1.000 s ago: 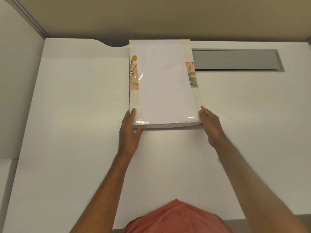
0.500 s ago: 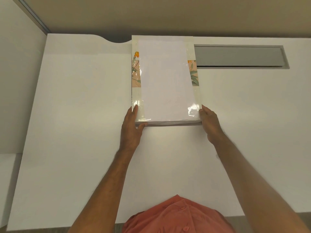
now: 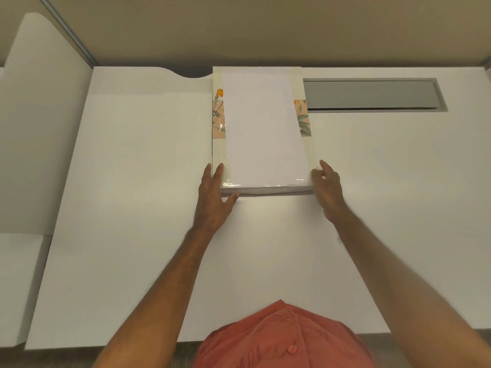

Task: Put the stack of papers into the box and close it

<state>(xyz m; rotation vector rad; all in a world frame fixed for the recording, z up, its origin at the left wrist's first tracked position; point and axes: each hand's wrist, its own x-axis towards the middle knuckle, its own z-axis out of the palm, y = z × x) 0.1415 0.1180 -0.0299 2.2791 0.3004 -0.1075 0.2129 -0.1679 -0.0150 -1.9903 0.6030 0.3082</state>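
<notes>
The stack of papers [image 3: 264,134] lies flat on top of the box [image 3: 218,158], which rests on the white tabletop [image 3: 132,208] at its far edge, near the centre of the view. The box shows as a cream border on both long sides of the white sheets, with a floral panel in orange, peach and green partly visible on the left and right. A glossy film covers the near corners and reflects light. The stack sits slightly skewed: its near end reaches further right than its far end.

The left hand [image 3: 214,200] is placed at the near left corner. Its fingers extend forward along the left side of the box, and the thumb lies against the near edge, below the stack. The right hand [image 3: 328,191] is placed at the near right corner, with fingertips curled against the side and thumb near the upper surface. Both hands are in contact with the box and papers at these corners; whether they grip firmly or only steady the load cannot be determined.

To the right of the box, just beside its far end, a grey recessed slot [image 3: 372,94] is set into the tabletop. A beige wall [image 3: 265,30] stands behind it. An orange-red buttoned shirt [image 3: 281,341] fills the lower centre.
</notes>
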